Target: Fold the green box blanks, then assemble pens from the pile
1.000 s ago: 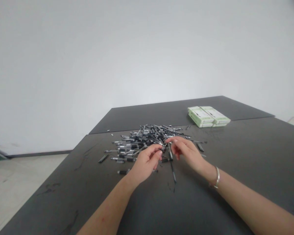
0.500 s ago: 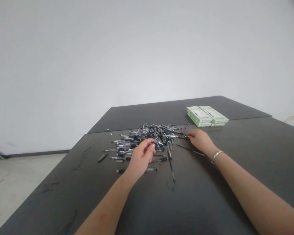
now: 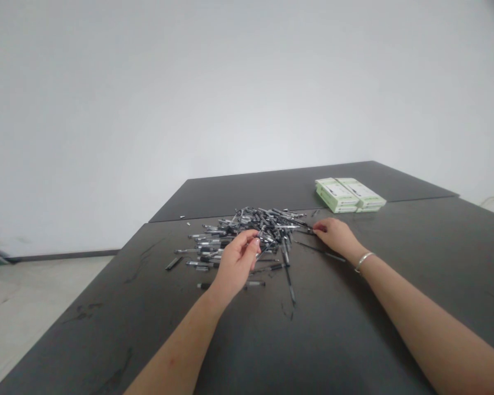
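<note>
A heap of clear-and-black pens (image 3: 267,219) lies on the dark table (image 3: 321,329), with several pens spread side by side on its left. My left hand (image 3: 237,262) is in front of the heap, thumb and index finger closed on what looks like a pen, mostly hidden by the fingers. At the heap's right edge, my right hand (image 3: 335,235), with a bracelet (image 3: 363,262) on the wrist, pinches the end of a dark pen. Just below it lies a thin pen refill (image 3: 321,251). Another slim pen part (image 3: 290,285) points toward me.
Green-and-white boxes (image 3: 349,195), stacked and banded together, stand behind my right hand. A short dark piece (image 3: 173,263) lies left of the pens. Small white bits (image 3: 188,223) are near the table seam. A pale wall (image 3: 247,99) rises behind the table.
Both hands stay almost in place, the right fingertips shifting very slightly left. The whole view moves a little. The heap looks nearly the same.
</note>
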A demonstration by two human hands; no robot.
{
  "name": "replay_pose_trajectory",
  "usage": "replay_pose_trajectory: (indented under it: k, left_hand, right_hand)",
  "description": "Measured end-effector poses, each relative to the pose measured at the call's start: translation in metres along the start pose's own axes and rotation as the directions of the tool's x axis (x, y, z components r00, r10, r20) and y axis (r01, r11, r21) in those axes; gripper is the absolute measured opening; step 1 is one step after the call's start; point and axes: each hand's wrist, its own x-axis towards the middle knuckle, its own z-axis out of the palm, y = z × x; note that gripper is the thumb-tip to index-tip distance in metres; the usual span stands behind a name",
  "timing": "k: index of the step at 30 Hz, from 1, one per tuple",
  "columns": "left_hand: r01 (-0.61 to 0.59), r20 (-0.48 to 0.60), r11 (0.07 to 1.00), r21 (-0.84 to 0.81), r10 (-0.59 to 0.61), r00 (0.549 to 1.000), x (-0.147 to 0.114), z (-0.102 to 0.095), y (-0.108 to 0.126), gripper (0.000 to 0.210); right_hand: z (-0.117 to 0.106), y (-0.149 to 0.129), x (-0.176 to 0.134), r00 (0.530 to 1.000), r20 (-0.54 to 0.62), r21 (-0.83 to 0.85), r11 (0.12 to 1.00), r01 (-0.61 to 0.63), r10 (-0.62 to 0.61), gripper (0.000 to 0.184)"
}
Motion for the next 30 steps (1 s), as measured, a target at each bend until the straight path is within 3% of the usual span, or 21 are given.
replay_pose_trajectory:
  k: [13,30]
  left_hand:
    - [0.002,-0.004,0.999,0.042,-0.002,1.000,-0.002,0.002,0.002,0.027]
    - [0.010,0.006,0.997,0.083,-0.011,1.000,-0.001,0.002,0.000,0.028]
  right_hand:
    - [0.002,-0.018,0.004,0.999,0.027,0.055,0.998,0.019,-0.020,0.025]
    - [0.003,-0.019,0.003,1.000,0.012,-0.033,0.999,-0.015,0.015,0.020]
